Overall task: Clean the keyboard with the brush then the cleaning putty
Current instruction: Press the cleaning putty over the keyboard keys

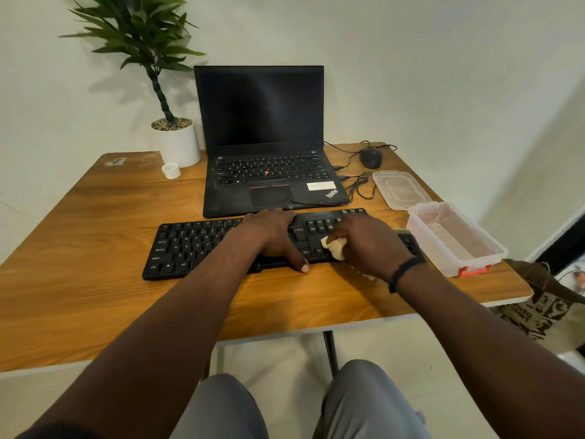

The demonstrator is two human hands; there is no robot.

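A black keyboard (pixel 196 248) lies across the wooden table (pixel 95 217) in front of a laptop. My left hand (pixel 272 236) rests flat on the keyboard's middle keys, thumb down at the front edge. My right hand (pixel 367 245) grips a pale yellow lump of cleaning putty (pixel 334 247) and presses it onto the keys at the keyboard's right part. Behind my right hand, at the keyboard's right end, the bristles of a brush (pixel 400 231) show; most of the brush is hidden.
An open black laptop (pixel 262 147) stands behind the keyboard. A clear plastic box (pixel 456 239) with a red clip and its lid (pixel 400 188) sit at the right. A wired mouse (pixel 371 157), a potted plant (pixel 177 141) and a small white cup (pixel 171 170) stand at the back.
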